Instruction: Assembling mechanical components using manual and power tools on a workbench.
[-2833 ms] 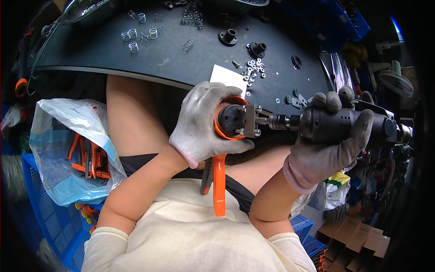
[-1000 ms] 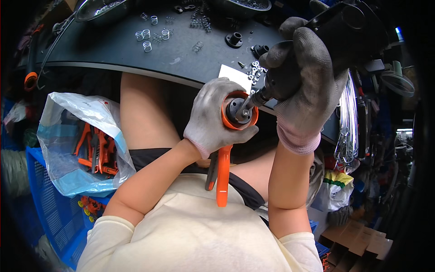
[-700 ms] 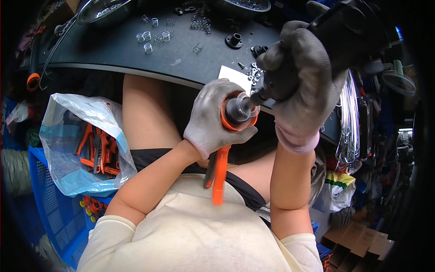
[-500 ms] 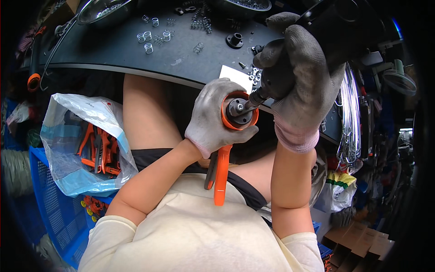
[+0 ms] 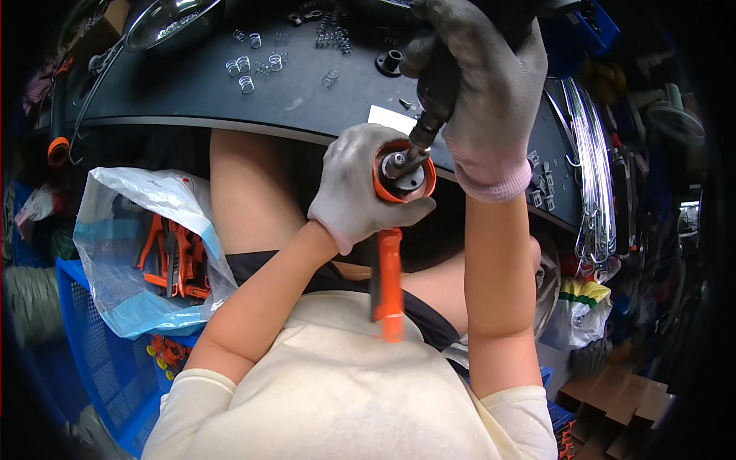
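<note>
My gloved left hand [image 5: 349, 172] is closed around the head of an orange caulking gun body [image 5: 390, 264], whose handle hangs down before my shirt, a little blurred. Its round orange collar [image 5: 431, 182] faces up, with a dark round plate and a metal bolt end [image 5: 399, 160] inside. Above and to the right, my gloved right hand [image 5: 494, 92] grips a black power driver [image 5: 441, 84], its upper part dark and cut off by the frame. The driver's bit [image 5: 414, 152] slants down into the collar by the bolt end; exact contact is unclear.
On the dark table [image 5: 176, 88] lie loose springs [image 5: 245, 83], a black flanged part [image 5: 389, 63], white paper [image 5: 392, 117] and a metal bowl [image 5: 165, 27]. Hooked metal rods [image 5: 586, 169] hang over its right side. A plastic bag [image 5: 115, 299] of orange gun parts sits over a blue crate [image 5: 100, 353].
The driver and my right hand have moved up and left, and the bit stands steeper. The gun's handle has swung slightly right. My left hand keeps its hold.
</note>
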`<state>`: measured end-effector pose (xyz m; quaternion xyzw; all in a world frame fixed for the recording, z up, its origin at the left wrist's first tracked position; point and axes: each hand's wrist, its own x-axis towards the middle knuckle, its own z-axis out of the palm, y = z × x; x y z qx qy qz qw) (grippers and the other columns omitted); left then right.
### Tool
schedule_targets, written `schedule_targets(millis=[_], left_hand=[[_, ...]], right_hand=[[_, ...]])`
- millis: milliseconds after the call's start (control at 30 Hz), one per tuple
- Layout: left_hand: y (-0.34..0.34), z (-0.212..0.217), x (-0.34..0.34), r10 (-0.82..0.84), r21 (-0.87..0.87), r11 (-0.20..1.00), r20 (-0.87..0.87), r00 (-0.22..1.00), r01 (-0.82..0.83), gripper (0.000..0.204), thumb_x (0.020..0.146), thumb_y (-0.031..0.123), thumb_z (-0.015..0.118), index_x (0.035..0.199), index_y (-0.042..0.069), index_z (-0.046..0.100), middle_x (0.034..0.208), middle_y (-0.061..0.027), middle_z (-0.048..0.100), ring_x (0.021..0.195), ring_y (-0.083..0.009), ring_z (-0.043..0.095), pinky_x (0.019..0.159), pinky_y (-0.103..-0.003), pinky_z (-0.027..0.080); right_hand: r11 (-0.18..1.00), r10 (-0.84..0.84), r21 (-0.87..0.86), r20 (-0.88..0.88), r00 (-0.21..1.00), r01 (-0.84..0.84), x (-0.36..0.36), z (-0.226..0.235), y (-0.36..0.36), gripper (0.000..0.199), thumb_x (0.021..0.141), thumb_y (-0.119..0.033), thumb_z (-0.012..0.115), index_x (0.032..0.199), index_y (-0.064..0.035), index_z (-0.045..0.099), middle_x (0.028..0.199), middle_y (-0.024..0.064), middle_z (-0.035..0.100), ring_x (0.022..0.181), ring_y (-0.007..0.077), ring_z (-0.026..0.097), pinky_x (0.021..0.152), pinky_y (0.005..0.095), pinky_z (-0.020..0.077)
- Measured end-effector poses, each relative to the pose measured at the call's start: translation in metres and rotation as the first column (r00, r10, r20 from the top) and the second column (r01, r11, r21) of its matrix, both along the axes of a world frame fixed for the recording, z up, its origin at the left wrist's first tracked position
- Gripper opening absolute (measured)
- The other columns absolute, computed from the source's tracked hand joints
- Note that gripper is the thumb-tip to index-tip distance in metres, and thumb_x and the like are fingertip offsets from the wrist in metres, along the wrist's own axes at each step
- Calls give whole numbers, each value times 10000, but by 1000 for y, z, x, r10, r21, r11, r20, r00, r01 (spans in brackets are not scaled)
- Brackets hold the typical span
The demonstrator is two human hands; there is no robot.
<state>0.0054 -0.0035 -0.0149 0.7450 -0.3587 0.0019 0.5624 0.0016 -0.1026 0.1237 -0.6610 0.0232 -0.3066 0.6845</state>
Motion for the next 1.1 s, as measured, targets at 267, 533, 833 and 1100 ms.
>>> schedule_targets(millis=[267,533,833,1100], left_hand=[[2,4,3,-37,78,996,-81,996,43,642,508,353,828,1047,86,604,1045,-102,585,1053,-317,531,954,-427,391],[0,-1,2,-17,-11,1000,46,999,17,647,500,349,823,1038,82,582,1013,-112,586,1031,-335,539,937,-447,396],[-1,-4,0,-9,-1,1000,32,999,9,671,508,352,838,1070,101,570,1061,-103,578,1059,-326,528,956,-443,379],[-1,-7,1,-20,11,1000,-23,1000,20,657,488,257,801,1078,77,576,1068,-95,568,1062,-307,505,986,-395,357]], right_hand=[[998,-58,26,29,998,58,-12,1,-2,293,842,-164,672,1056,10,571,782,76,636,594,92,595,527,205,470],[963,-129,-218,134,983,156,-18,-25,-14,280,906,-218,582,1032,32,600,747,90,644,609,136,611,514,231,462],[997,65,17,220,973,-71,-22,-31,-32,243,916,-192,563,1037,15,601,928,134,640,646,152,619,528,260,479],[968,-72,-216,239,968,125,-19,-33,-24,242,917,-194,556,1008,23,611,720,96,649,550,130,586,465,221,422]])
